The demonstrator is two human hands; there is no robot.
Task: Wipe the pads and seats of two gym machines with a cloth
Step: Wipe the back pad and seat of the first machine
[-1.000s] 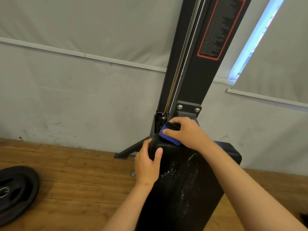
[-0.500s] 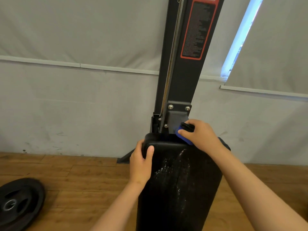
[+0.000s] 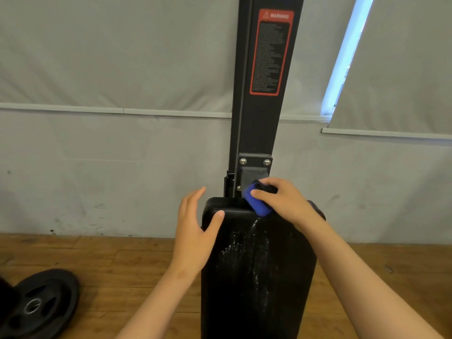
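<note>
Wiping the top edge of the pad (image 3: 256, 277).
The right hand (image 3: 286, 201) grips the blue cloth (image 3: 258, 204) with curled fingers at the pad's 12 o'clock end. The left hand (image 3: 195, 231) is open beside it at 9 o'clock, thumb touching the pad. Wet streaks (image 3: 244, 243) show lower down, so I think the next wipe should go toward 6 o'clock.

Black weight plate (image 3: 36, 307) lying on wooden floor (image 3: 110, 260), grey wall (image 3: 110, 172) behind, bright window strip (image 3: 347, 55) upper right.
</note>
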